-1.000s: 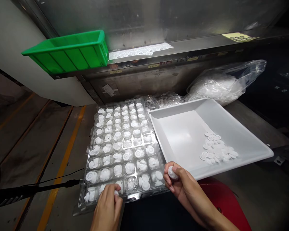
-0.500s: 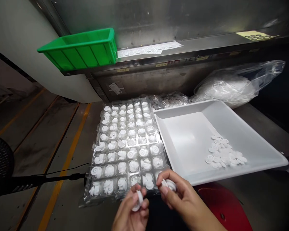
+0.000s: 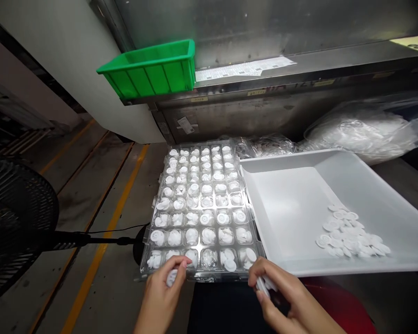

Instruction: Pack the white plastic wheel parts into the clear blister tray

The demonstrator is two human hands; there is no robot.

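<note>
Fingers of the left hand pinch a small white plastic disc at the near-left edge of the clear compartmented blister tray, while the right hand, just right of it, grips white plastic discs flat-stacked.

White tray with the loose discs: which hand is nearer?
Right. The right hand sits just below the near rim of the white tray; the left hand is farther left, at the near edge of the clear compartment tray.
</note>
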